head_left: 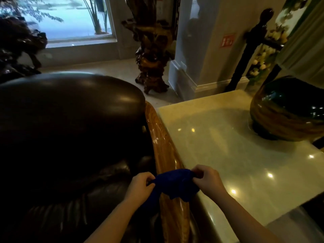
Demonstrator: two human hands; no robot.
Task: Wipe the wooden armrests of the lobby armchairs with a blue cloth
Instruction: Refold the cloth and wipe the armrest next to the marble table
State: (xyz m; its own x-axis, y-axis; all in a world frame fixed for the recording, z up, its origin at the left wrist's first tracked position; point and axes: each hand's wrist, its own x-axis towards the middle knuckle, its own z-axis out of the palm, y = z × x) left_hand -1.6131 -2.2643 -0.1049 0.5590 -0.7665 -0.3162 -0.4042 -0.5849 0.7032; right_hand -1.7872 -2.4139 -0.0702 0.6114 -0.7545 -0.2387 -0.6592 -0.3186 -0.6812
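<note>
A glossy wooden armrest (162, 137) curves along the right side of a dark leather armchair (70, 120). A blue cloth (175, 185) is stretched across the armrest near its front part. My left hand (140, 186) grips the cloth's left end on the seat side. My right hand (208, 181) grips its right end on the table side. Part of the cloth hangs down over the wood between the two hands.
A pale polished stone table (228, 146) stands right beside the armrest, with a large dark glazed vase (289, 109) at its far right. A carved wooden root sculpture (152, 55) stands on the floor behind, next to a wall corner and a window.
</note>
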